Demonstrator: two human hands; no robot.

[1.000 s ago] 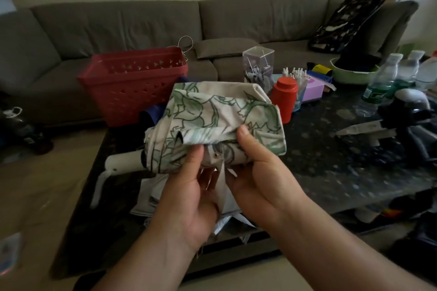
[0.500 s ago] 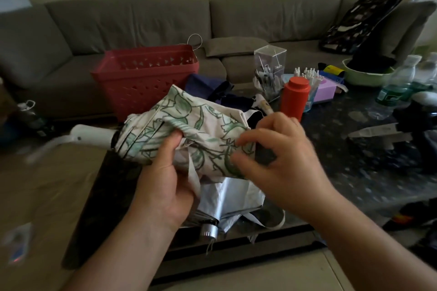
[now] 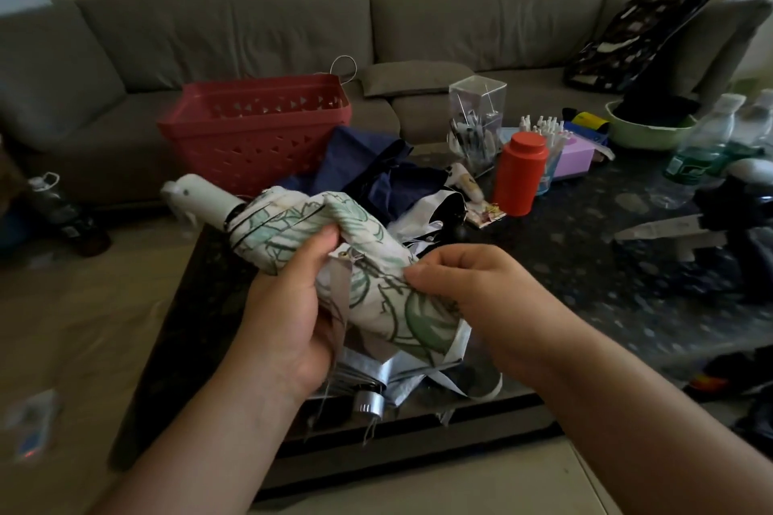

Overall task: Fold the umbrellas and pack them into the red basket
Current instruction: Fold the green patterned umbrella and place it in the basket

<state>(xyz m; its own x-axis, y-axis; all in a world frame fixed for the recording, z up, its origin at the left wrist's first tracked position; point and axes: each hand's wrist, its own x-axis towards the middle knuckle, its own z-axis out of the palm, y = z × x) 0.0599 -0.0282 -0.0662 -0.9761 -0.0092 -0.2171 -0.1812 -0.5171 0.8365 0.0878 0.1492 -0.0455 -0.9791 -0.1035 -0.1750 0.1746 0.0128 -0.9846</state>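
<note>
I hold a white umbrella with a green leaf print (image 3: 368,263) above the near edge of the dark table (image 3: 585,288), its white handle (image 3: 196,197) pointing left. My left hand (image 3: 288,314) grips its rolled canopy from below, thumb beside the strap's snap. My right hand (image 3: 472,293) pinches the fabric on the right. A silver umbrella (image 3: 372,380) lies under it on the table. A navy umbrella (image 3: 372,171) lies loose behind. The red basket (image 3: 255,125) stands at the table's far left corner.
A red canister (image 3: 518,176), a clear pen box (image 3: 477,117), a purple box (image 3: 577,159), a green bowl (image 3: 644,134), water bottles (image 3: 702,142) and a knife (image 3: 669,230) crowd the table's right half. A grey sofa (image 3: 251,33) runs behind. Bare floor lies to the left.
The canopy has been rolled tighter into a tube and tilted, handle now nearer. My right hand moved from above the fabric to pinching its right side.
</note>
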